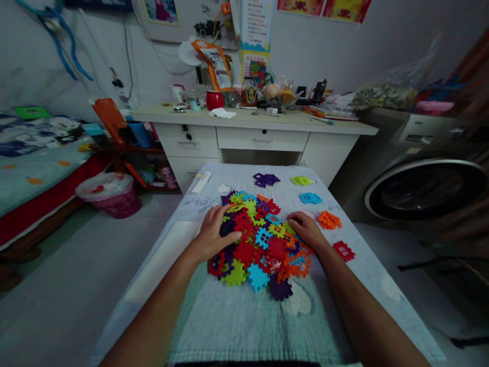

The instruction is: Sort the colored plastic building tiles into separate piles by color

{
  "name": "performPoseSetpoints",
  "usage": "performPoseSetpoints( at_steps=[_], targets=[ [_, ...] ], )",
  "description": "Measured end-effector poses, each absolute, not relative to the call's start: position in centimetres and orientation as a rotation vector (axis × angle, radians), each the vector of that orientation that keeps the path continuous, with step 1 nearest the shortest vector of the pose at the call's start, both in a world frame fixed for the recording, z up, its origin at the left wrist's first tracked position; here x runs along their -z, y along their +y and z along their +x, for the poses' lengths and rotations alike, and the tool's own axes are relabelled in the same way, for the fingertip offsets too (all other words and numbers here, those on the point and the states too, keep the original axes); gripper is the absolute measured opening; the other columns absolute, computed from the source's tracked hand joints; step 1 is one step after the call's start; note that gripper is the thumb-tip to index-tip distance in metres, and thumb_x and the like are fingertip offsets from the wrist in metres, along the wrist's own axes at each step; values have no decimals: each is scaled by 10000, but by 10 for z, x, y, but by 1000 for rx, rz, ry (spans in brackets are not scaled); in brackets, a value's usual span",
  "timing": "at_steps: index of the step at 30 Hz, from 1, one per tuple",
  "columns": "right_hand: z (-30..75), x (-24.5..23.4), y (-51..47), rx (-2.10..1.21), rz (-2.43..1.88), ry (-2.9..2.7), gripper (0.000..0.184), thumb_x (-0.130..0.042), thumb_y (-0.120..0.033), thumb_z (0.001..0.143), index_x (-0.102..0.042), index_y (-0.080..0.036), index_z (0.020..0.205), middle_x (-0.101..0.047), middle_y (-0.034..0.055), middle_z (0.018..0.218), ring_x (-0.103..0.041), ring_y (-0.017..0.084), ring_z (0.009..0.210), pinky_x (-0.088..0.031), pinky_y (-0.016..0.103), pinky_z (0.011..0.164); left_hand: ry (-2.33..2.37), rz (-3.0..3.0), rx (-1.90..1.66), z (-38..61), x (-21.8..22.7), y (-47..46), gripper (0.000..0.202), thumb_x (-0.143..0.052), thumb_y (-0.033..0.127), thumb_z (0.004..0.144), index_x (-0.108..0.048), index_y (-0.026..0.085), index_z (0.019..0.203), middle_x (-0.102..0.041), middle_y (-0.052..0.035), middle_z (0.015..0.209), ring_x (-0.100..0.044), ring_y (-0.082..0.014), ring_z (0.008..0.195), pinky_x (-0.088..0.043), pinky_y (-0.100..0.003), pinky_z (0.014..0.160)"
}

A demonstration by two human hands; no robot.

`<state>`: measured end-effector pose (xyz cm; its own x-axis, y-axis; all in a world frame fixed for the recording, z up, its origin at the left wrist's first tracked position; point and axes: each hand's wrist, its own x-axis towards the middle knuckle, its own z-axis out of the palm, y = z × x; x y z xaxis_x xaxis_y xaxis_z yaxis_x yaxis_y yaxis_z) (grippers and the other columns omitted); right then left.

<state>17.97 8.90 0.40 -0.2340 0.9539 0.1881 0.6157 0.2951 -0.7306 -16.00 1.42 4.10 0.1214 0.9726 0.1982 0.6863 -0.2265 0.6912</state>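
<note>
A heap of interlocking plastic puzzle tiles (244, 252) in red, blue, orange, yellow-green and purple lies mid-table. On its left side rests my left hand (211, 233), fingers spread and thumb stretched over the tiles, holding nothing I can see. My right hand (306, 230) touches the heap's right edge with fingers curled in, beside a yellow-green tile (289, 228); whatever is between them is hidden. Sorted by colour, small groups sit behind and to the right: purple tiles (266, 180), yellow-green tiles (301, 180), blue tiles (310, 198), orange tiles (329, 220) and red tiles (344, 251).
A pale patterned cloth (229, 321) covers the table. Near its left edge lies a white stick-like box (201, 183). Beyond stands a white desk (263, 121) crowded with jars and papers. To the right is a washing machine (416, 153); a pink bin (114, 199) stands left.
</note>
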Motion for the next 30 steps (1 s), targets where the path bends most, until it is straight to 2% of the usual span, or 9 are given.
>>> performPoseSetpoints(
  at_steps=[3,5,9,12,15,19,22,26,30],
  targets=[
    [184,-19,83,-891,-1389,-1988,444,-520,-500,875,-650,-175,1149,-678,108,1138,-630,257,1060,-482,426,971,1624,2076,-711,-161,-33,-7,1104,-713,710,621,-233,278,1516,-146,-153,1596,-107,-418,1479,-208,-630,1154],
    [187,-30,73,-970,-1375,-2078,630,-557,-586,849,-543,-189,1338,-590,127,1331,-563,289,1209,-432,462,1045,1627,2127,-626,-158,-27,-18,1217,-751,730,547,-194,281,1531,-69,-176,1609,-55,-456,1477,-193,-661,1142],
    [190,-39,39,-923,-1278,-2379,1130,-701,-711,669,-229,-186,1552,-265,188,1582,-288,372,1435,-282,538,1149,1622,2215,-600,-151,-18,-31,1354,-795,733,450,-145,273,1545,-13,-187,1611,-29,-472,1474,-200,-656,1145],
    [188,-32,10,-795,-1286,-2527,1351,-763,-743,545,-95,-185,1579,-47,222,1623,-86,425,1481,-184,605,1158,1617,2276,-644,-145,-16,-35,1381,-805,735,424,-138,285,1547,2,-180,1614,-35,-480,1470,-199,-666,1141],
    [185,-20,-9,-681,-1325,-2585,1400,-776,-751,507,-65,-202,1581,0,229,1622,-46,449,1477,-161,640,1142,1603,2324,-672,-141,-14,-37,1388,-810,734,410,-150,286,1547,-1,-183,1614,-33,-496,1463,-195,-690,1128],
    [181,-7,-13,-533,-1302,-2574,1368,-746,-771,537,-78,-192,1581,-102,238,1608,-103,446,1467,-176,633,1138,1599,2358,-717,-139,-10,-37,1348,-825,710,409,-219,278,1534,-49,-186,1610,-67,-509,1452,-212,-704,1110],
    [178,-1,-8,-448,-1258,-2549,1298,-703,-782,595,-94,-197,1580,-182,235,1588,-170,434,1452,-210,626,1127,1616,2362,-733,-137,-8,-35,1272,-828,677,454,-259,280,1520,-95,-173,1602,-108,-484,1452,-221,-678,1120],
    [172,3,-2,-370,-1208,-2530,1260,-661,-821,597,-161,-197,1571,-233,243,1564,-245,435,1417,-235,640,1104,1651,2370,-777,-134,-9,-33,1133,-828,577,529,-313,285,1496,-158,-146,1587,-165,-437,1450,-241,-624,1137],
    [165,2,4,-323,-1230,-2511,1207,-637,-840,599,-264,-191,1545,-284,249,1539,-295,442,1385,-250,663,1081,1691,2374,-817,-131,-9,-31,1022,-790,552,591,-363,251,1469,-221,-155,1561,-227,-405,1433,-250,-593,1142]
  ],
)
